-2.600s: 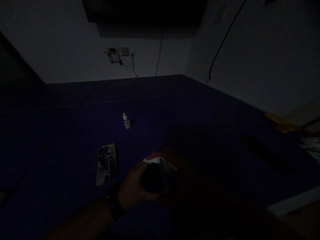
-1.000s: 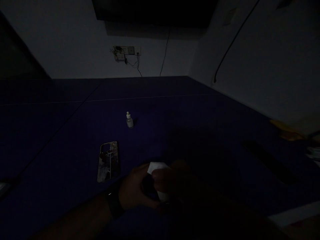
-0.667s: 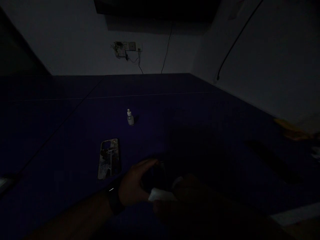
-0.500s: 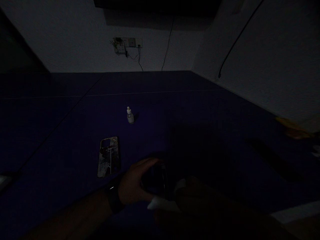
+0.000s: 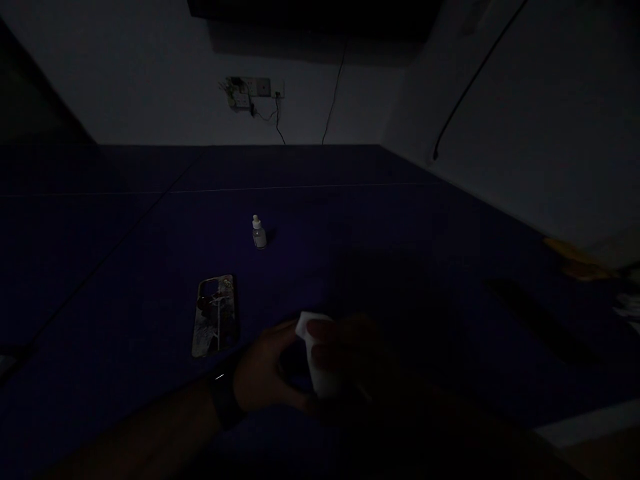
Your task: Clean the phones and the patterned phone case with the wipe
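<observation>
Low on the dark blue table, my left hand [image 5: 263, 370], with a black watch on its wrist, is closed around the edges of a dark phone [image 5: 294, 363]. Most of the phone is lost in shadow and covered. My right hand [image 5: 345, 347] grips a white tissue [image 5: 323, 373] and presses it over the phone's right part; its fingers are mostly in darkness. Left of my hands lies a patterned phone case [image 5: 215, 323] with a camera cutout. Beyond it a small dropper bottle [image 5: 259, 237] with a white cap stands upright.
Wall sockets [image 5: 253, 88] with plugs and cables sit above the table's far edge. A dark flat strip [image 5: 540, 317] lies on the right, with a yellow item [image 5: 580, 260] near the wall. A black cable [image 5: 475, 80] hangs on the right wall.
My right hand has moved up and away from me with the tissue, from the phone's near end to over its right part. My left hand keeps its hold.
</observation>
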`<state>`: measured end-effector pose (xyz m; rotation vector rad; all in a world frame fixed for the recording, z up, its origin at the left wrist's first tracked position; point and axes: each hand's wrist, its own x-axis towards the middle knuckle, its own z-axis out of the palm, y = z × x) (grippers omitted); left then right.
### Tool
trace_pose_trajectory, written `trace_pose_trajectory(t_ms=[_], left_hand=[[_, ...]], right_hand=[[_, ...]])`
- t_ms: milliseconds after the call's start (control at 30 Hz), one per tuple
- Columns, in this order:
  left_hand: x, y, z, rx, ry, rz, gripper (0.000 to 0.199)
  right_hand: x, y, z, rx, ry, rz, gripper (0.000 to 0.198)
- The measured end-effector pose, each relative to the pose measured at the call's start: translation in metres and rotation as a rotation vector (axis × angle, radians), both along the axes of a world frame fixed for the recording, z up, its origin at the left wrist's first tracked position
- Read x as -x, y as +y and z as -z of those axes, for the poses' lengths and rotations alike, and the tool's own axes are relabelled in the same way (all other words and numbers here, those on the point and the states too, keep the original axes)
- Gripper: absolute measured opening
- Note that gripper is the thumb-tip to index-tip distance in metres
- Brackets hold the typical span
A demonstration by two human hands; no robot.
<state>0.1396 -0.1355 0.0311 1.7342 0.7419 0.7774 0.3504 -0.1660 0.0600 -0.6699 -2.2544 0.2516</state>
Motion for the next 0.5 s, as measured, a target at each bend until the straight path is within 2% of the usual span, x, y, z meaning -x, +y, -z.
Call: trace_pose_trajectory(t_ms=[67,133,200,333,400,500], left_hand=[[0.000,0.002,0.003,-0.034,-0.031,0.015,0.065],[0.000,0.003,0.006,-0.048,-0.051,0.034,0.067],[0.000,0.003,0.008,-0.040,-0.046,0.049,0.068],[0.000,0.002,0.007,-0.060,-0.033,0.034,0.069],[0.000,0.002,0.005,-0.055,-0.034,0.036,0.070],[0.000,0.002,0.006,-0.063,-0.038,0.037,0.071]], right_hand=[[0.004,0.004,-0.003,-0.042,0.083,-0.005,0.082],[0.008,0.008,-0.003,-0.022,0.153,-0.007,0.082],[0.008,0.011,0.001,0.086,0.198,0.009,0.087],[0.005,0.012,0.009,0.385,0.251,-0.001,0.089],[0.004,0.013,0.008,0.391,0.264,-0.020,0.088],[0.004,0.013,0.000,0.254,0.173,-0.057,0.091]])
